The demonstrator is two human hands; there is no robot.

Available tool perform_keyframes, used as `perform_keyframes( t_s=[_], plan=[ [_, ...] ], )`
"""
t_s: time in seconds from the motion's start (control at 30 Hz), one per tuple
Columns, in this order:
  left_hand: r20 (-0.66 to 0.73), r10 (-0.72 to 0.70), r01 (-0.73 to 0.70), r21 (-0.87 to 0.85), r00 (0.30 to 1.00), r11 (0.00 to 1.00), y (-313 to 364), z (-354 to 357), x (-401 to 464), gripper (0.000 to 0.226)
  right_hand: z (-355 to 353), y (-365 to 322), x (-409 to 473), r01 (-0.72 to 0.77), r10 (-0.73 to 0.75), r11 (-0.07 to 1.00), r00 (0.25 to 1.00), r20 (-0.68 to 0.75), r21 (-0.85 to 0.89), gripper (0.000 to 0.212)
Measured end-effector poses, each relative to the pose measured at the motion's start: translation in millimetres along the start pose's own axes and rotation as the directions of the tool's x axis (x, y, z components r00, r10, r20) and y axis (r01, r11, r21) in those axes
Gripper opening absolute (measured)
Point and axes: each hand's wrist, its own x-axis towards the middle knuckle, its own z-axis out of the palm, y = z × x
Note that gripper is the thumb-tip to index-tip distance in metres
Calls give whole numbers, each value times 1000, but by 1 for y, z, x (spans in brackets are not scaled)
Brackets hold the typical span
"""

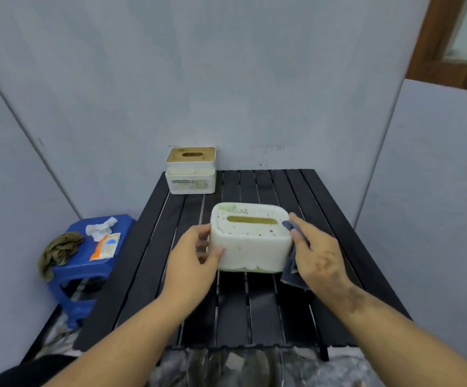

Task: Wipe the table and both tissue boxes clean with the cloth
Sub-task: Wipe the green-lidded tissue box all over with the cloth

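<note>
The white tissue box (250, 237), speckled with dirt, sits mid-way along my black slatted bench (257, 311). My left hand (191, 254) grips its left end, fingers curled round the corner. My right hand (317, 254) presses the dark blue cloth (291, 268) against its right end. The second tissue box (191, 170), wood-lidded, stands at the bench's far left corner. Beside the bench, a blue stool (87, 270) carries a green rag (59, 250), crumpled tissue (100, 227) and a packet (106, 247).
</note>
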Motion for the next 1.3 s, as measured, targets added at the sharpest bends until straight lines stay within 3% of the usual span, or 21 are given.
perform_keyframes(
  t_s=[0.1,0.33,0.6,0.73,0.9,1.0,1.1,1.17,1.23,1.3],
  plan=[
    [16,-8,8,0,1000,1000,-6,-3,-28,35,15,2,-29,30,-27,998,998,55,-47,34],
    [-12,-16,16,-25,1000,1000,-22,-13,-36,48,19,-16,-48,25,-23,985,1000,-15,170,31],
    [19,45,-46,52,999,998,-38,-19,-30,48,17,-10,-46,48,-38,984,998,-59,174,18],
    [22,72,-73,59,997,996,-40,-19,-28,44,18,-13,-44,81,-77,996,993,-93,37,22],
    [51,83,-87,75,995,993,-36,-18,-25,41,12,-28,-32,77,-104,973,988,-111,-219,10],
    [84,113,-120,77,990,990,-36,-14,-26,40,20,-32,-34,181,-198,919,980,-13,-351,13],
    [89,137,-144,72,987,987,-37,-12,-25,40,34,-30,-39,294,-271,880,956,113,-374,18],
    [92,153,-160,71,984,985,-39,-13,-24,40,36,-25,-41,334,-325,820,940,103,-465,22],
    [96,167,-175,85,981,981,-41,-15,-23,41,34,-22,-42,258,-314,740,949,20,-621,30],
    [98,169,-177,82,981,981,-42,-16,-23,42,35,-18,-47,104,-197,752,978,-71,-651,42]
  ],
)
